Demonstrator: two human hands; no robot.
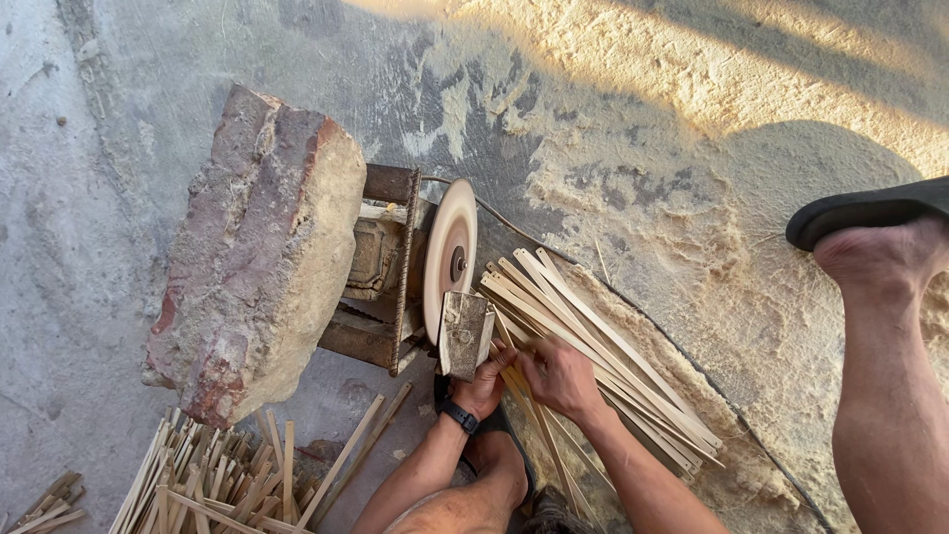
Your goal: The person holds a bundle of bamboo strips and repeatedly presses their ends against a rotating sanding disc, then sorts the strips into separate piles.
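Hands on bamboo strips — beside sanding disc.

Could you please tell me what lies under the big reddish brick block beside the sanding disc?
The reddish brick block rests on a rusty metal motor frame behind the round sanding disc; whatever lies beneath its middle is covered.

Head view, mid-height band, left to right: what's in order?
Large brick block → rusty metal motor frame → sanding disc → left hand → right hand → fan of thin wooden strips → sawdust pile → sandalled foot.
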